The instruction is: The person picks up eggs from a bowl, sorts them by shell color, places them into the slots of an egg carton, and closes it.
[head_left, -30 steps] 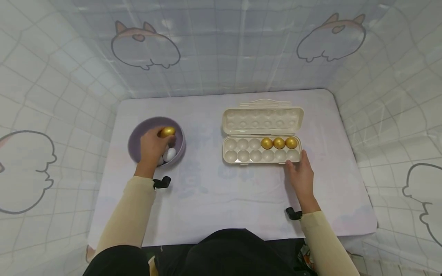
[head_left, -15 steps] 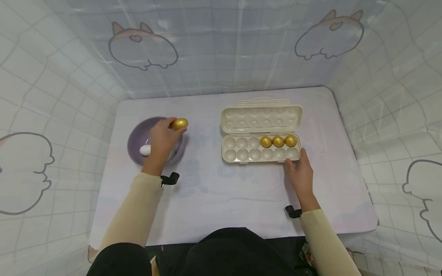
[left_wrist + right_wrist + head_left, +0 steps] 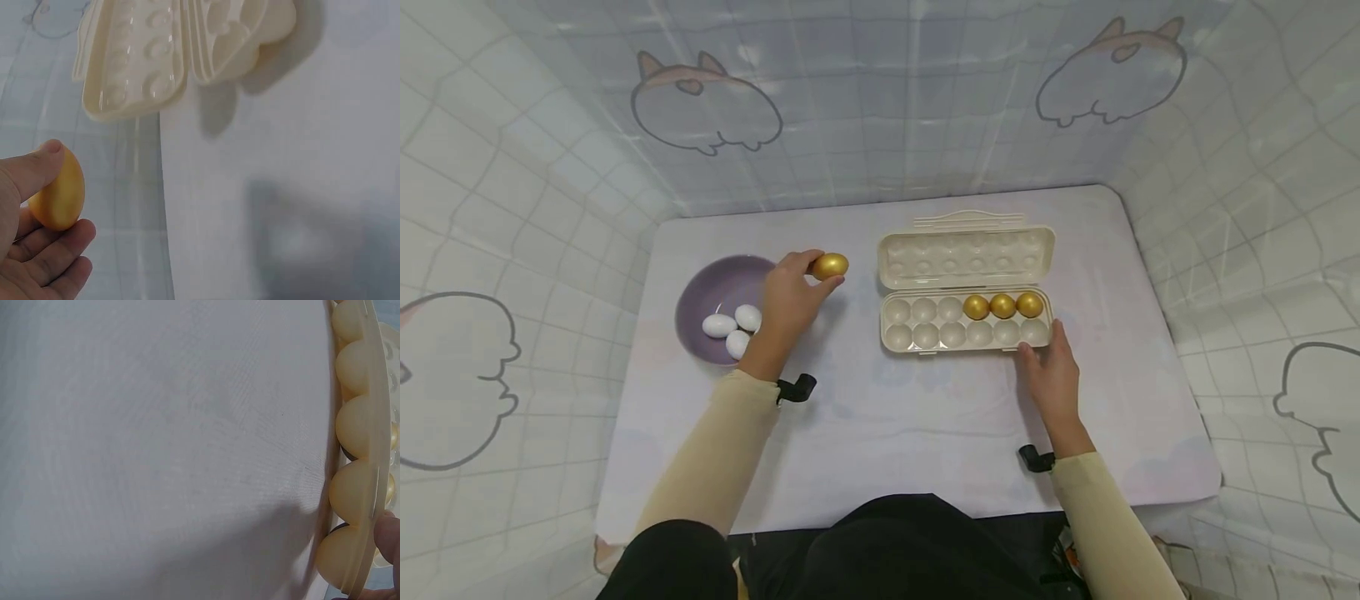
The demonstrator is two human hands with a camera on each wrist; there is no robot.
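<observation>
In the head view my left hand (image 3: 790, 300) pinches a shiny gold egg (image 3: 831, 266) between thumb and fingers, above the table just right of the purple bowl. The left wrist view shows the thumb on top of that egg (image 3: 65, 194) and fingers under it. An open cream egg carton (image 3: 927, 335) lies to the right, lid folded back. Three gold eggs (image 3: 1003, 306) fill the right half of its back row. My right hand (image 3: 1054, 383) holds the carton's front right corner, its thumb (image 3: 389, 534) at the rim in the right wrist view.
The purple bowl (image 3: 700, 292) on the left holds white eggs (image 3: 719, 326), three of them showing, partly behind the left wrist. A pale cloth covers the table (image 3: 880, 450). Plastic-looking curtains with a grid pattern (image 3: 880, 108) stand behind and at both sides.
My left hand has moved right, out of the bowl, with the gold egg. More white eggs in the bowl have come into sight. The right hand and carton stay in place.
</observation>
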